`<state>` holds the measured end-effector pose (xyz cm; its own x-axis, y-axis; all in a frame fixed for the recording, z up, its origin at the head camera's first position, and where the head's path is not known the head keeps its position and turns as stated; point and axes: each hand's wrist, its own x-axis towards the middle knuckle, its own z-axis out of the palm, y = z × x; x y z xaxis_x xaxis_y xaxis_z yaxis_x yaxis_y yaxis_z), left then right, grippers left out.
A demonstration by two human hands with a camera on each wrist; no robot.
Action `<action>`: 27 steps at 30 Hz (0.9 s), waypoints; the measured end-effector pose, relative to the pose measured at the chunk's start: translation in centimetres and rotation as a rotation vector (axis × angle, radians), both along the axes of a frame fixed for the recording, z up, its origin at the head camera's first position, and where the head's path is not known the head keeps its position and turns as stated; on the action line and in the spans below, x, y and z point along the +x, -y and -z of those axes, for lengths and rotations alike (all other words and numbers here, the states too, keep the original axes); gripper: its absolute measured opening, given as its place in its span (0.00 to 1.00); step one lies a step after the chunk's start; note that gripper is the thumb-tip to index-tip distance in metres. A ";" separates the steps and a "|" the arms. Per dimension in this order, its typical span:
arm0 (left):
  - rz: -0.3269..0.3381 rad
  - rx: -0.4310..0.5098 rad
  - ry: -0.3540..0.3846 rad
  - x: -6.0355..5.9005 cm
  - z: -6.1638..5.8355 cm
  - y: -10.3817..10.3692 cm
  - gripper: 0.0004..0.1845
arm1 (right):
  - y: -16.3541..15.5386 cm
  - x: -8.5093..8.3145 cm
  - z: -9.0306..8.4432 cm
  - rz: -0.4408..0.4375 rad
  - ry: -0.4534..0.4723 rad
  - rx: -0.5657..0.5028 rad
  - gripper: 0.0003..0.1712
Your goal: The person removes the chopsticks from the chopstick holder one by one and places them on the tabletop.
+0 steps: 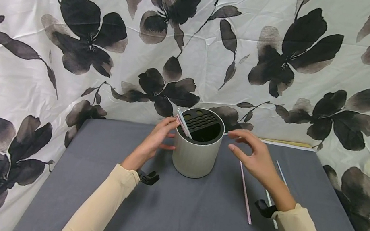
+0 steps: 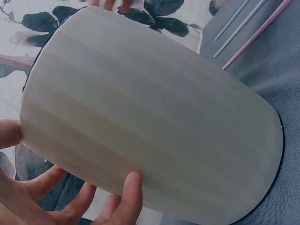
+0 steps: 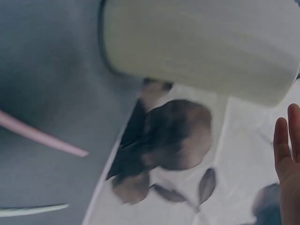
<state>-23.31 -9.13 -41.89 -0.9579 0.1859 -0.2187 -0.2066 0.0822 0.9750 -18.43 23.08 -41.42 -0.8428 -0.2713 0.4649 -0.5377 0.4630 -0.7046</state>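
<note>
Left hand (image 1: 155, 138) spread against pen holder (image 1: 195, 160) at nine o'clock; right hand (image 1: 258, 157) spread, off three o'clock. Lopsided push could tip it, spilling straws (image 1: 185, 125).

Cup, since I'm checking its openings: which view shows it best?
Head view: the cup shows from above, openings visible. Left wrist shows its side close up; right wrist, only a cropped, blurred side; neither shows openings.
</note>
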 end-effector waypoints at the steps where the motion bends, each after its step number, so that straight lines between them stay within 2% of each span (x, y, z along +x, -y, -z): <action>1: 0.000 0.000 -0.001 0.0 0.0 0.0 0.31 | 0.5 -0.2 -0.3 -0.010 -0.020 0.010 0.25; 6: -0.002 0.001 0.000 -0.1 0.0 -0.1 0.30 | 3.0 -1.0 -1.7 -0.077 -0.074 0.027 0.24; 14: -0.001 -0.016 0.005 -0.2 0.0 0.0 0.30 | 6.4 -2.4 -2.7 -0.220 -0.095 0.023 0.22; 18: 0.003 -0.014 0.009 -0.3 0.1 0.0 0.30 | 7.8 -2.8 -2.9 -0.270 -0.132 0.085 0.18; 21: 0.006 -0.013 0.008 -0.3 0.1 0.0 0.30 | 8.9 -2.9 -2.8 -0.259 -0.172 0.164 0.16; 27: 0.005 -0.019 -0.001 -0.2 0.0 0.0 0.30 | 10.4 -2.8 -2.6 -0.164 -0.237 0.257 0.12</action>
<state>-23.50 -9.13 -41.89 -0.9571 0.1866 -0.2215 -0.2055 0.1013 0.9734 -21.20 12.72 -38.80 -0.6558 -0.5263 0.5412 -0.7533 0.5028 -0.4239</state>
